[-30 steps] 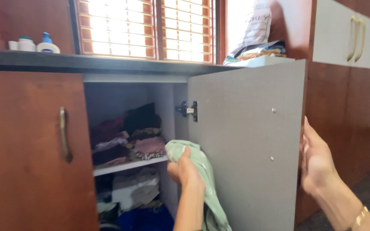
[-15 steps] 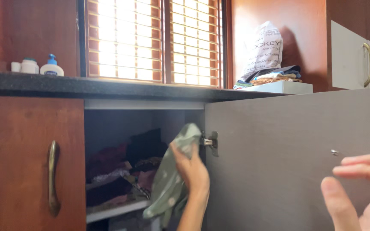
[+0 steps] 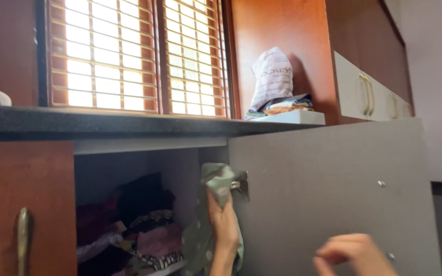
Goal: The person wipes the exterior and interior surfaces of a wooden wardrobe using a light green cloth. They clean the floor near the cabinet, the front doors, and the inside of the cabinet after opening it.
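Open cupboard point(image 3: 333, 204): left hand point(image 3: 224, 225) fingers point(image 3: 215, 200) clenched around green cloth point(image 3: 216, 179).

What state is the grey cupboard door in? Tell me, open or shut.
Open. The grey cupboard door stands swung out, its inner face showing, and the stacked clothes on the shelf inside are visible.

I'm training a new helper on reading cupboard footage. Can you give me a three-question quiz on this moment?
1. True or false: the left hand holds a green cloth up by the door hinge.
2. What does the right hand hold?
A a bottle
B nothing
C a hanger
3. Fill in: the grey cupboard door stands ____.

Key:
1. true
2. B
3. open
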